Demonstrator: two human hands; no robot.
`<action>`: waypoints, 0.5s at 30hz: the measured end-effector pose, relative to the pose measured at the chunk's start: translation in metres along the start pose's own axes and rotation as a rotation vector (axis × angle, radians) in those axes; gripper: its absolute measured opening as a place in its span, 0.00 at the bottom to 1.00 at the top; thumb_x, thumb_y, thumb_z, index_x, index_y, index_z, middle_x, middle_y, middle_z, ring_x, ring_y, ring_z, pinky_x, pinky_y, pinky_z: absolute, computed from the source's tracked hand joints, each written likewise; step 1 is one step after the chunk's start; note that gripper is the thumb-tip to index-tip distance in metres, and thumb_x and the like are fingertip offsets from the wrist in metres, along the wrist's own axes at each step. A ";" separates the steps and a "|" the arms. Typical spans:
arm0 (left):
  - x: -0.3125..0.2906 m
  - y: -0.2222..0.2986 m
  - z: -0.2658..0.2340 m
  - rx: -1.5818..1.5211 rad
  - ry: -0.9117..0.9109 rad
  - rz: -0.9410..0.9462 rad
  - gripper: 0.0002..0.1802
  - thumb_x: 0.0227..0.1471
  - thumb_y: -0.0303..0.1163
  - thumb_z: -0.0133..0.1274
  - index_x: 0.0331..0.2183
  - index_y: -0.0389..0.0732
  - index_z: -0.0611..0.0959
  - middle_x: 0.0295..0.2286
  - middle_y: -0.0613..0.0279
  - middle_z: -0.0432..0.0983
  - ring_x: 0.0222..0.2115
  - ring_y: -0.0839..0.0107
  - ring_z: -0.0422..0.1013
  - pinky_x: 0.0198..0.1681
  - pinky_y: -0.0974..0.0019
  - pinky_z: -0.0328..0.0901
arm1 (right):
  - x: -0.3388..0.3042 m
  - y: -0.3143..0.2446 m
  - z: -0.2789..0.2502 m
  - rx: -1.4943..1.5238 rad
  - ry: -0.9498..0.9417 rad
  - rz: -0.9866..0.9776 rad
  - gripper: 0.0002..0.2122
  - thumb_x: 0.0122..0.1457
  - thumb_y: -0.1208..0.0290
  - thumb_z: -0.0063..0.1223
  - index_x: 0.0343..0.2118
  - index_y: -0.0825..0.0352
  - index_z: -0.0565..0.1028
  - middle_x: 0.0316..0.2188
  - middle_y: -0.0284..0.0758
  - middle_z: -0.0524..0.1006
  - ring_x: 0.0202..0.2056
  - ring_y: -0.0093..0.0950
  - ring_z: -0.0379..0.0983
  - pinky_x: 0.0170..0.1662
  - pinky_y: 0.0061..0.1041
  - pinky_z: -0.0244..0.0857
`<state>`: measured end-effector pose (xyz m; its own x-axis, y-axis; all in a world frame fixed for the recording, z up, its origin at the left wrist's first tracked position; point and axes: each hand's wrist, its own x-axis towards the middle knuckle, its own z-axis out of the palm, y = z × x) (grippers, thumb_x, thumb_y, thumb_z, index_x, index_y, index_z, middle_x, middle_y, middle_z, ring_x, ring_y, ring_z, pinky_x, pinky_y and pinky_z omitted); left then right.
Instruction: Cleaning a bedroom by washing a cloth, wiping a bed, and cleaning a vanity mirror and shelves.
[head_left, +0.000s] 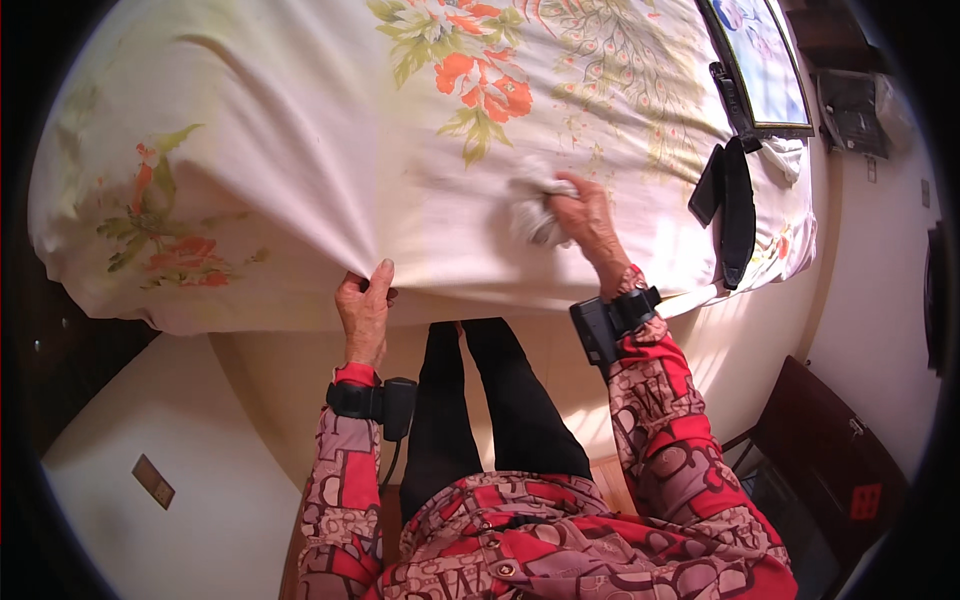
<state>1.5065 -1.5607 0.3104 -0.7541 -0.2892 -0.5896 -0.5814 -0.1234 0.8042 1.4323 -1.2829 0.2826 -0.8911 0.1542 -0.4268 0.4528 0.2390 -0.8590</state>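
Note:
A pale bed sheet [430, 230] printed with orange flowers and green leaves covers the bed in front of me. My left hand [366, 308] pinches the sheet at its near edge, and creases fan out from the grip. Farther right, my right hand [588, 220] is closed on a crumpled whitish cloth [540, 205], which rests on or just over the sheet. The cloth is blurred by motion. Each wrist wears a black strapped device.
A framed picture [765, 60] lies at the far right of the bed. Beside it are a black strap-like item [737, 210] and a white crumpled piece [785, 157]. Dark red furniture [825, 460] stands at the lower right. A wall plate [153, 481] shows at lower left.

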 end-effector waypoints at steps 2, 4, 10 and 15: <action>-0.002 0.000 0.002 0.012 -0.037 -0.012 0.13 0.45 0.38 0.57 0.28 0.39 0.76 0.20 0.70 0.69 0.18 0.81 0.65 0.21 0.76 0.60 | 0.004 0.028 -0.037 -0.056 0.389 -0.040 0.11 0.46 0.79 0.46 0.34 0.68 0.76 0.22 0.35 0.76 0.24 0.20 0.70 0.28 0.18 0.65; -0.006 -0.003 -0.001 -0.002 -0.068 -0.025 0.14 0.45 0.39 0.57 0.29 0.39 0.76 0.21 0.69 0.69 0.19 0.80 0.65 0.22 0.76 0.60 | 0.007 0.046 -0.020 -0.176 0.371 -0.063 0.12 0.45 0.79 0.46 0.33 0.68 0.76 0.23 0.38 0.77 0.26 0.24 0.71 0.30 0.21 0.65; -0.014 -0.057 -0.053 0.047 0.185 -0.188 0.21 0.42 0.45 0.59 0.32 0.39 0.74 0.23 0.67 0.69 0.21 0.78 0.67 0.22 0.76 0.60 | -0.054 0.001 0.074 -0.078 -0.330 -0.194 0.14 0.42 0.75 0.48 0.36 0.70 0.74 0.26 0.47 0.75 0.29 0.35 0.72 0.38 0.27 0.64; 0.013 -0.082 -0.128 -0.017 0.486 -0.388 0.26 0.39 0.51 0.59 0.33 0.40 0.72 0.22 0.66 0.67 0.20 0.76 0.66 0.21 0.74 0.60 | -0.080 0.047 -0.040 -0.179 0.377 -0.025 0.13 0.48 0.75 0.47 0.37 0.71 0.74 0.22 0.31 0.74 0.25 0.18 0.67 0.29 0.18 0.62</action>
<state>1.5837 -1.6756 0.2461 -0.2610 -0.6191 -0.7407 -0.7776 -0.3199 0.5413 1.5255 -1.2455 0.2879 -0.8437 0.4780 -0.2443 0.4586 0.4053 -0.7908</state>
